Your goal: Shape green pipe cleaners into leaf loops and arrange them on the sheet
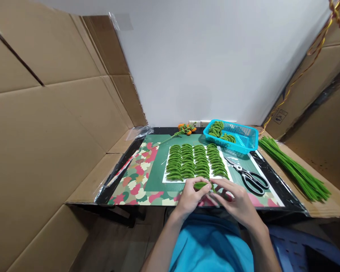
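Blue shirt: on the person's lap and belly, nearest of all, between the two arms.
Blue plastic seat: low down on the right, beside the person.
Left hand: pinching a fuzzy green leaf between thumb and finger, over the near edge of the counter.
Right hand: close beside the left one, with its fingertips around the thin green end of the leaf. I cannot tell if they squeeze it.
Patterned sheet: pink, green and cream shapes, lying on the black counter, with a green mat in the middle.
White sheet: on the green part, just past the hands, with four long rows of curved green leaves on it.
Scissors: on the right of the white sheet, black and grey loops toward the person, blades pointing away.
Fuzzy green sticks: a long bunch, farther right, lying on cardboard.
Turquoise basket: at the back right, with more green leaves in its left part.
Orange flowers: at the back, left of the basket, with a long green stem.
White wall: behind everything, with brown cardboard on both sides.
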Demonstrator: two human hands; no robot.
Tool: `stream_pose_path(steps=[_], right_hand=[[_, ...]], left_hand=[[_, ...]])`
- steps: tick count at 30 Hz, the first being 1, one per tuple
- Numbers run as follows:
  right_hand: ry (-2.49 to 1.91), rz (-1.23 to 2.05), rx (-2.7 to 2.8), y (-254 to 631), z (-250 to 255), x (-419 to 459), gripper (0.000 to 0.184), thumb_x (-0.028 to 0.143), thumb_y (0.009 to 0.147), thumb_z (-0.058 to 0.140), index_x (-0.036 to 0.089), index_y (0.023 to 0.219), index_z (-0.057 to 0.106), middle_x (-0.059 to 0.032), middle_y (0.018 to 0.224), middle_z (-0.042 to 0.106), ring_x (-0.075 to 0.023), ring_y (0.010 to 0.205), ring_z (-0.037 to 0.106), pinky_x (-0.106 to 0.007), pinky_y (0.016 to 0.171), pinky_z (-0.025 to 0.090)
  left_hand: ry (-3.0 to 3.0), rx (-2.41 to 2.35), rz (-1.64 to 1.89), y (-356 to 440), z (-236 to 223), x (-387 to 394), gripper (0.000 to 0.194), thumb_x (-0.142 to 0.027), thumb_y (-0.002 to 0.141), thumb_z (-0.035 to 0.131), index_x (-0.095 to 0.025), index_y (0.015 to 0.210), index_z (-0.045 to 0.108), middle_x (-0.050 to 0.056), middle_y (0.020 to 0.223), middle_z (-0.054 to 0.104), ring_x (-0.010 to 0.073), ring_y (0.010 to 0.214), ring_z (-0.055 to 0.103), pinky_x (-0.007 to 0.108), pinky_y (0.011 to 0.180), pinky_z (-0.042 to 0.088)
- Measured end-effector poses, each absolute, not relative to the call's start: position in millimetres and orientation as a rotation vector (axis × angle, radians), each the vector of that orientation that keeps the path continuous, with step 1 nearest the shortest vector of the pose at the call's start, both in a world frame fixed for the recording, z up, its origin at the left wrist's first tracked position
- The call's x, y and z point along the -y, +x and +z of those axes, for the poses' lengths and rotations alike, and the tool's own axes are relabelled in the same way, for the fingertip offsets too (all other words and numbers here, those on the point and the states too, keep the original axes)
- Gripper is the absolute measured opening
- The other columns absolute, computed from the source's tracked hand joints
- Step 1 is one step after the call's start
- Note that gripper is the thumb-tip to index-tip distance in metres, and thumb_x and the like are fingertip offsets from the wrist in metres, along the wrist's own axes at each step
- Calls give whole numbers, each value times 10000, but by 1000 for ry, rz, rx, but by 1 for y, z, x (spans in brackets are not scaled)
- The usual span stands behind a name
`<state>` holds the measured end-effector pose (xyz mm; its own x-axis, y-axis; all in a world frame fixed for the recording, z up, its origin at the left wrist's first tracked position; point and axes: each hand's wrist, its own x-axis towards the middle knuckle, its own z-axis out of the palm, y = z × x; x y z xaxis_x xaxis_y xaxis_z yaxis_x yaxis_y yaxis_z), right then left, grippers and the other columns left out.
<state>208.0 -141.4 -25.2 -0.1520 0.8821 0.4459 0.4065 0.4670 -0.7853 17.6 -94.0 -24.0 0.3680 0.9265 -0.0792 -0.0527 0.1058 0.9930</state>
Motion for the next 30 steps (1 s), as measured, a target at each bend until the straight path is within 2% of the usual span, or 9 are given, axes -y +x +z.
stream_pose_path(steps=[3,8,10,12,15,17,24,27,30], right_hand=[[-1097,554,1775,210,-28,136,320,299,1019,711,284,1339,728,-98,1275,752,-259,1122,750,-367,945,635],[-1053,365,1868,209,-34,122,288,273,1061,650,256,1342,706,-103,1277,750,-243,1164,732,-352,981,612],[-1067,184,1946,207,-37,119,251,243,1098,570,220,1316,691,-115,1220,771,-233,1102,749,-333,928,611],[-1068,5,2011,204,-40,117,215,218,1120,513,187,1247,683,-117,1100,789,-216,958,764,-304,820,595],[-1026,-116,2065,200,-43,116,195,204,1130,475,173,1130,668,-87,921,760,-187,767,715,-279,678,521],[-993,-132,2088,199,-42,115,219,206,1138,445,178,1077,654,-63,855,722,-174,701,662,-276,628,466],[-930,-181,2068,195,-36,107,329,256,1158,381,212,904,585,-15,736,595,-157,592,503,-305,563,311],[-926,-152,1993,190,-37,106,343,233,1148,384,225,837,528,3,700,548,-148,571,472,-306,556,289],[-921,-107,1894,184,-37,107,315,190,1127,403,229,826,488,24,669,486,-137,557,457,-295,548,289]], left_hand=[[1324,-964,930,16,-24,88,372,-533,807,825,-175,878,754,-32,544,610,99,411,476,210,423,343],[1408,-998,940,15,-19,77,328,-498,823,808,-172,859,785,-8,608,661,115,461,499,225,474,386],[1459,-954,959,14,-17,74,300,-467,825,808,-171,786,781,19,673,696,138,556,566,225,532,428],[1463,-931,972,14,-18,74,297,-451,819,809,-168,741,768,24,677,685,138,578,557,218,531,414],[1365,-940,944,12,-22,74,313,-452,762,848,-156,751,746,-33,541,541,88,455,388,205,442,281],[1308,-913,904,10,-25,74,337,-447,731,873,-146,754,724,-58,516,479,70,437,335,202,436,242],[1191,-816,807,3,-28,70,369,-464,767,859,-147,811,675,-68,498,479,78,459,395,199,460,272],[1146,-814,816,4,-26,73,429,-490,745,885,-157,894,660,-64,532,534,77,441,429,198,448,284],[1057,-764,819,9,-22,80,504,-532,746,890,-177,986,624,-73,583,565,45,400,382,184,425,235]])
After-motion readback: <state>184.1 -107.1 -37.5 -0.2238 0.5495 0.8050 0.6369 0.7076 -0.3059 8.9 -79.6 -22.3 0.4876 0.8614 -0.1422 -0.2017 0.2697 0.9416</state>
